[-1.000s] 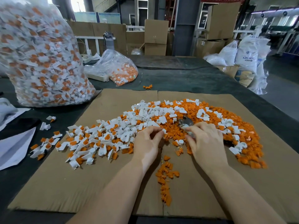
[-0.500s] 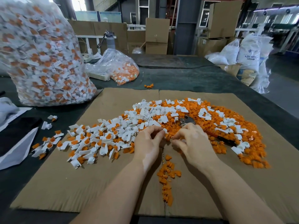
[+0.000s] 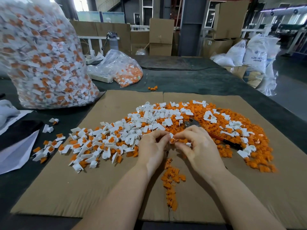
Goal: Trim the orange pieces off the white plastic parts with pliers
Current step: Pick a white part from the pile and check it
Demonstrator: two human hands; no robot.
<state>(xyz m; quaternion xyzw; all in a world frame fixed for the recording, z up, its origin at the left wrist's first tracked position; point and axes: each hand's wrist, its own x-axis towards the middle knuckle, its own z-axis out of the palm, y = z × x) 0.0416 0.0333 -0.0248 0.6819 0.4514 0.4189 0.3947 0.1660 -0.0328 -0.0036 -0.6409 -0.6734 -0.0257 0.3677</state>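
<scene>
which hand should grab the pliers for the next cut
Probably the right hand. The pliers lie in the pile just beyond its fingers, handles trailing off to its side. The left hand is farther away and can keep pinching the white-and-orange part.

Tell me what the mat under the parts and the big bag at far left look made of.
Mat: corrugated cardboard by the look, matte brown, with a seam down the middle. Big bag: thin clear plastic film, glossy and wrinkled, the white-and-orange parts showing through.
</scene>
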